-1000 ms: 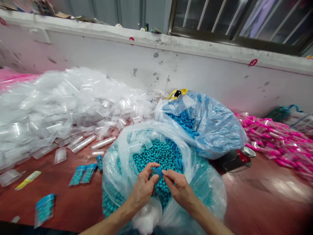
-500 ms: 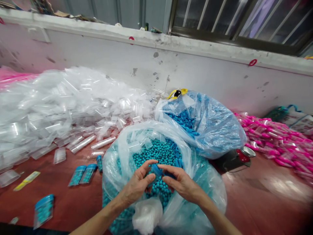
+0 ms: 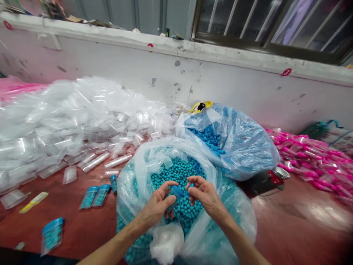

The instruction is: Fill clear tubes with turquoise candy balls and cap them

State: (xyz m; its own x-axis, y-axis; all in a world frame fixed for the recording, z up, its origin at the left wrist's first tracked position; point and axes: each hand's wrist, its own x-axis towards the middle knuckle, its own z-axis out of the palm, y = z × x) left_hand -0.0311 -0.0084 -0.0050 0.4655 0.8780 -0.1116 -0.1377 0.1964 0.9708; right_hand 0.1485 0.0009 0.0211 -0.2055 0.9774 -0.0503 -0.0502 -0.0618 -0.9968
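So, over bead-filled bag (image 3: 141,167), left hand (image 3: 158,204) pinches blue-topped container (image 3: 176,193), right hand (image 3: 205,195) blue piece (image 3: 191,186)

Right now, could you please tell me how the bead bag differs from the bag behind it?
The bead bag holds mostly round teal beads; the back bag holds darker blue, irregular plastic pieces. The bead bag is nearer the camera, while the back bag lies closer to the wall. Both are open, see-through plastic bags.
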